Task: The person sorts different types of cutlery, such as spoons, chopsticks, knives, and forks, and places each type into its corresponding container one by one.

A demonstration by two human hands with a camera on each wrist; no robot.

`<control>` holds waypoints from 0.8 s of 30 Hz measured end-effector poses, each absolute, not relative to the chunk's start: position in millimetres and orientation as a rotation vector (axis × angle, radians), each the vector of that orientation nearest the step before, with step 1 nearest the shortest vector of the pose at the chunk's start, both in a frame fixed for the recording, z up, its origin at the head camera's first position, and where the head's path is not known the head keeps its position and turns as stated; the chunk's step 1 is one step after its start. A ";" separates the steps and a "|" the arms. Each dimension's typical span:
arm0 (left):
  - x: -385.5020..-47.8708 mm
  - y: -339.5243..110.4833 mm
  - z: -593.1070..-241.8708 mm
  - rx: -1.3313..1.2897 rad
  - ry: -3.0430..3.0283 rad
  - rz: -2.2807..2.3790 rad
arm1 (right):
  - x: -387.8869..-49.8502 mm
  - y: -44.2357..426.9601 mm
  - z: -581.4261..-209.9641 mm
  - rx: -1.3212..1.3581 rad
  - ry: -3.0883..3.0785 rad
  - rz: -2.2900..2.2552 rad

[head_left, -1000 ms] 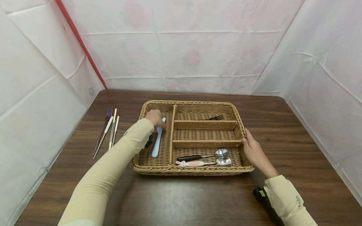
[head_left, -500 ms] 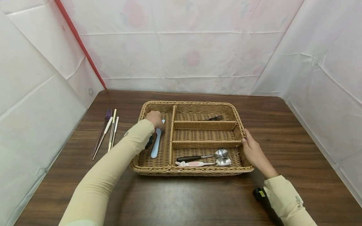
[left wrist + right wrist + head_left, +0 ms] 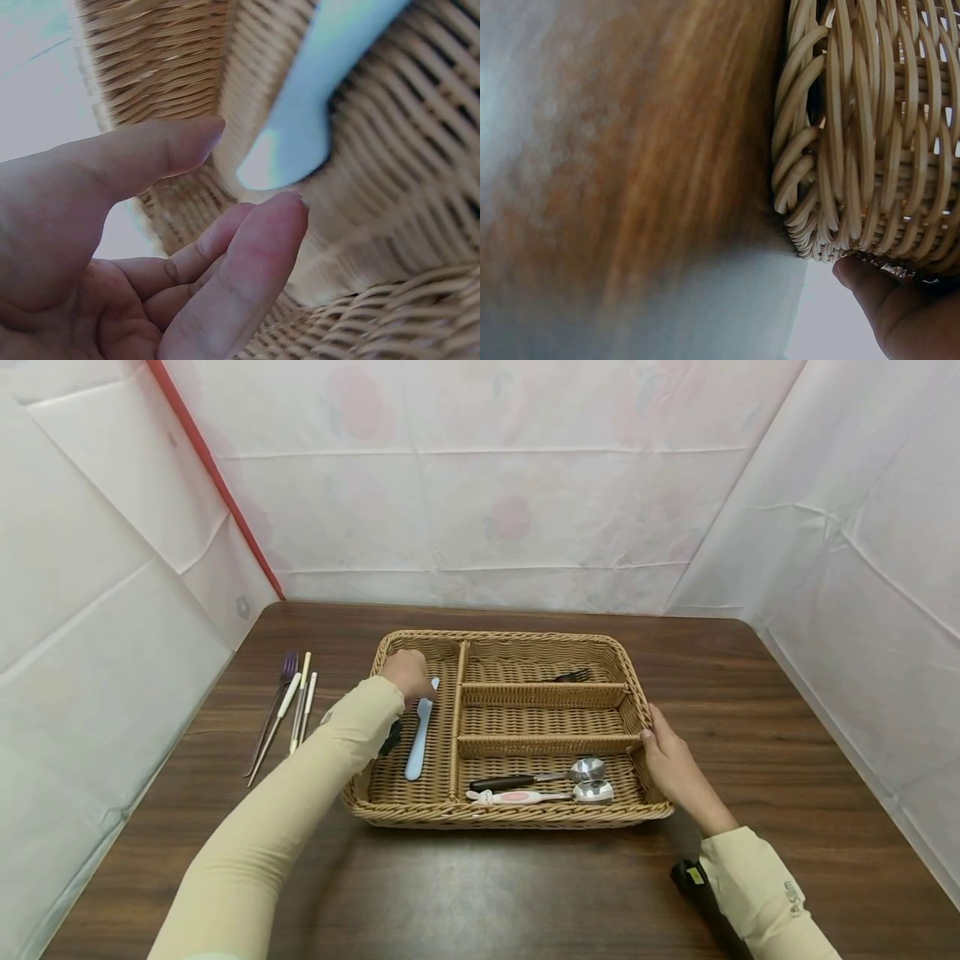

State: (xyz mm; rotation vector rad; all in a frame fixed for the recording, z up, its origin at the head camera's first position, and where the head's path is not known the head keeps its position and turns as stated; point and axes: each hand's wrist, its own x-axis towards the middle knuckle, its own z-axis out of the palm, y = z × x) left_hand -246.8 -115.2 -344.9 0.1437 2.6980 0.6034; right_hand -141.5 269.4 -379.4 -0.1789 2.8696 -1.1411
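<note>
A pale blue knife (image 3: 418,747) (image 3: 300,127) lies in the left compartment of the wicker basket (image 3: 510,814) (image 3: 855,120). Over that compartment is my left hand (image 3: 408,675) (image 3: 165,247), hiding part of the knife from the head view. In the left wrist view its thumb and fingers are apart with nothing between them, and the knife's end is just beyond the fingertips. My right hand (image 3: 675,768) (image 3: 907,307) grips the basket's right wall, thumb on the outside.
Left of the basket, a purple fork (image 3: 288,670) and several slim white-handled utensils (image 3: 287,697) lie on the wooden table (image 3: 480,893). Inside the basket are a dark fork (image 3: 573,676) at the back, and a black-handled spoon (image 3: 502,782) and a rabbit-handled spoon (image 3: 517,797) at the front.
The blue knife has shifted slightly within its compartment. My left hand has moved only a little, and my right hand keeps its grip on the basket.
</note>
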 end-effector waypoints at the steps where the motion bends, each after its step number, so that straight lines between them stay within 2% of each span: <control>1: -246.2 -115.2 -341.8 0.149 2.709 0.609 | -141.5 269.6 -379.5 -0.178 2.869 -1.142; 7: -243.0 -122.7 -318.5 0.156 2.777 0.623 | -141.3 269.8 -380.2 -0.175 2.865 -1.142; 14: -238.0 -155.9 -296.8 0.106 2.865 0.598 | -141.0 269.4 -379.7 -0.173 2.866 -1.131; 24: -218.8 -212.8 -293.1 -0.029 2.892 0.530 | -141.0 269.0 -378.5 -0.184 2.865 -1.141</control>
